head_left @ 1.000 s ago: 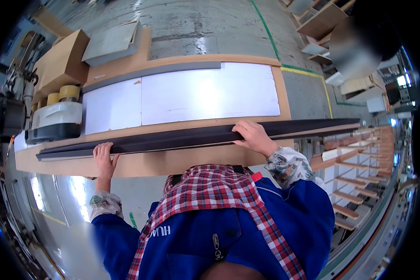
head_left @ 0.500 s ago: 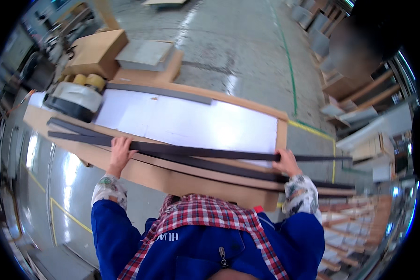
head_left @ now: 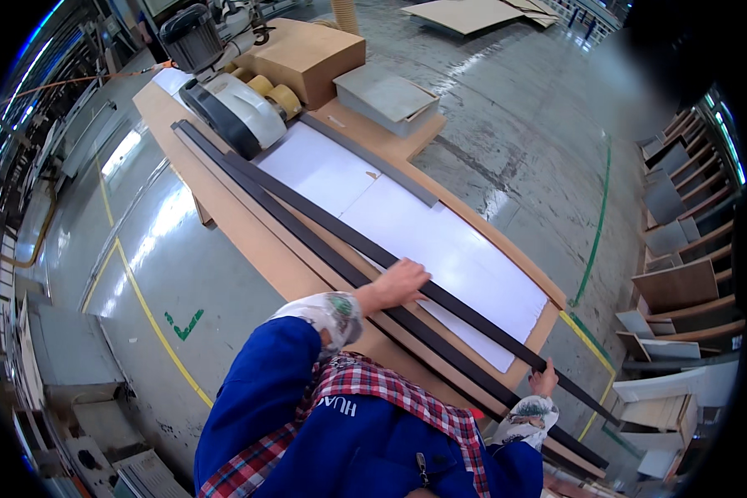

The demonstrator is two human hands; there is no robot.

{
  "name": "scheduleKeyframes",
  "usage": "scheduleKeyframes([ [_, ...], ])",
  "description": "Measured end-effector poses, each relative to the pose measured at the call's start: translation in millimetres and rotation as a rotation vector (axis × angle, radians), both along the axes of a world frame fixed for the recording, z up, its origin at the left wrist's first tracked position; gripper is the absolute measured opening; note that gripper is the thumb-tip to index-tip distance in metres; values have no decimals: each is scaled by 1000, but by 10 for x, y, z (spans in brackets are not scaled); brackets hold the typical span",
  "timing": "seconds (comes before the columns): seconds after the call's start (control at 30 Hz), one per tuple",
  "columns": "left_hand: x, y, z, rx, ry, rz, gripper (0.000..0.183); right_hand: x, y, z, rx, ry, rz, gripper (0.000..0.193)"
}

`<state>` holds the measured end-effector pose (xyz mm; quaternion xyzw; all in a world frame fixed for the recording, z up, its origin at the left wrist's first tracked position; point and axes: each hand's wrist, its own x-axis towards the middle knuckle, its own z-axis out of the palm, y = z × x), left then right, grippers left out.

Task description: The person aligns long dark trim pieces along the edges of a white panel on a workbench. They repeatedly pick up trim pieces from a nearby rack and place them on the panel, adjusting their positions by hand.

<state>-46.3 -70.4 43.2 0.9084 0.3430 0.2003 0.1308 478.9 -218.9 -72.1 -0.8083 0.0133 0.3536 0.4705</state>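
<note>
A long, narrow dark strip (head_left: 324,217) lies slantwise over the bench. Its far left end is beside the white machine, and its near right end juts past the bench edge. My left hand (head_left: 398,284) is closed over the strip around its middle. Farther along toward the right end, my right hand (head_left: 544,380) grips the same strip, fingers curled round it. A second dark strip (head_left: 324,259) runs nearer my body, under my left wrist, and crosses close to the first at the far left.
The wooden bench (head_left: 249,236) carries a white panel (head_left: 465,299) and a grey strip (head_left: 382,170). A machine with yellow rollers (head_left: 284,101) stands at the far left, beside a brown box (head_left: 307,58) and a grey block (head_left: 386,95). Racked boards (head_left: 676,286) line the right.
My left hand has moved along the strip, closer to my right hand. The view has turned, so bench and strips now slant more steeply down to the right.
</note>
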Motion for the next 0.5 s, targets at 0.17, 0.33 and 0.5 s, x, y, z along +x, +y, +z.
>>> scheduleKeyframes([
  [0.17,359,-4,-159,8,-142,-111,42,456,-142,-278,476,315,-322,19],
  [0.33,-125,46,-171,-110,-119,148,51,806,-272,-529,629,342,-328,16],
  [0.5,-707,347,-217,66,26,449,59,942,-336,-479,554,329,-331,16],
])
